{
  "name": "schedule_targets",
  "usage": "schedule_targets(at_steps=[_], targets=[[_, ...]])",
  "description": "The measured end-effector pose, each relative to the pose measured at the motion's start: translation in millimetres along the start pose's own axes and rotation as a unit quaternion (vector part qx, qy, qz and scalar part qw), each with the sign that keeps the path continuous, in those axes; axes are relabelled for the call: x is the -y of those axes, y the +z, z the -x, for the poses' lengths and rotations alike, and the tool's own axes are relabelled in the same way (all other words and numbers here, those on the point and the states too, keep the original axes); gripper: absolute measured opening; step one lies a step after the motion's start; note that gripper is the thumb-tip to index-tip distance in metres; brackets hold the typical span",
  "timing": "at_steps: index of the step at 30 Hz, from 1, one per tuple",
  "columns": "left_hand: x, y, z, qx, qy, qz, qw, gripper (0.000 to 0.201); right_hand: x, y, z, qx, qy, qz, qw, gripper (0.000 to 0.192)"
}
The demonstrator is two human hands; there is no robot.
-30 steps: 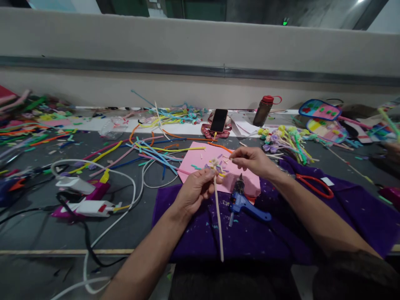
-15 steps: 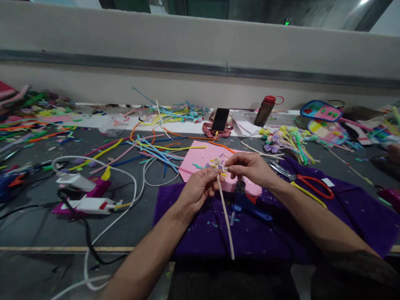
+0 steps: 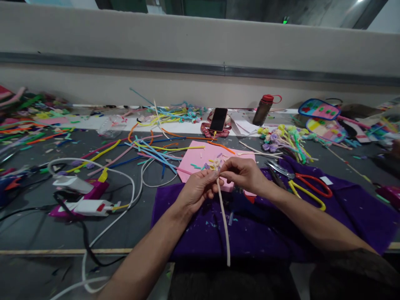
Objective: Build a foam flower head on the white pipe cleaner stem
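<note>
Cream pipe-cleaner stem w/ a small curled flower head sits pinched betw. both sets of fingers, head just above the fingertips, stem trailing down and toward the person, past the wrists to the near table edge. Left hand curled tight round the stem just under the head, thumb + forefinger closed on it. Right hand meets it from the other side, fingertips nipped shut at the head; what exactly they pinch is too small to tell. Under both hands: purple cloth, flecked w/ bits. Just beyond the fingertips: pink foam sheet w/ small cut scraps. Right of the right hand's wrist, on the cloth: red-handled scissors and a yellow pipe cleaner. Further out past the fingers: phone, dark bottle w/ red cap, bunch of finished flowers. Well left of the left hand: loose coloured pipe cleaners, white cable, white/magenta glue gun.
</note>
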State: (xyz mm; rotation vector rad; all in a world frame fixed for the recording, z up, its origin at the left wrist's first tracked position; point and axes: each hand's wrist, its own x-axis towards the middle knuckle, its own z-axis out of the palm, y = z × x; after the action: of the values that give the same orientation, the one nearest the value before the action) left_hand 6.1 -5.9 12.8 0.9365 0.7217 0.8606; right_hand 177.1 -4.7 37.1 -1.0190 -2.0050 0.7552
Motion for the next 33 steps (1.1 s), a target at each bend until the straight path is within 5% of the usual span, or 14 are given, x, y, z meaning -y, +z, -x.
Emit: schedule_targets(at_steps=[12,18,28,33], targets=[[-1.0,-0.1,0.8,0.003,-0.025,0.001,1.0,0.023,-0.8,2.5,-0.5,-0.036,-0.063,-0.017,0.997,0.011],[-1.1,2.1,1.9,-0.032,-0.017,-0.054,0.998,0.03,-3.3,2.8,-2.1,0.004,0.058,-0.144,0.988,0.017],[-5.0,6.7,4.4,-0.025,0.01,-0.043,0.999,0.025,-6.6,-8.1,-6.4,0.129,0.189,-0.392,0.891,0.016],[-4.1,9.0,5.5,-0.021,0.008,-0.038,0.999,0.025,-11.2,-8.4,-8.9,0.11,0.223,-0.443,0.861,0.011]])
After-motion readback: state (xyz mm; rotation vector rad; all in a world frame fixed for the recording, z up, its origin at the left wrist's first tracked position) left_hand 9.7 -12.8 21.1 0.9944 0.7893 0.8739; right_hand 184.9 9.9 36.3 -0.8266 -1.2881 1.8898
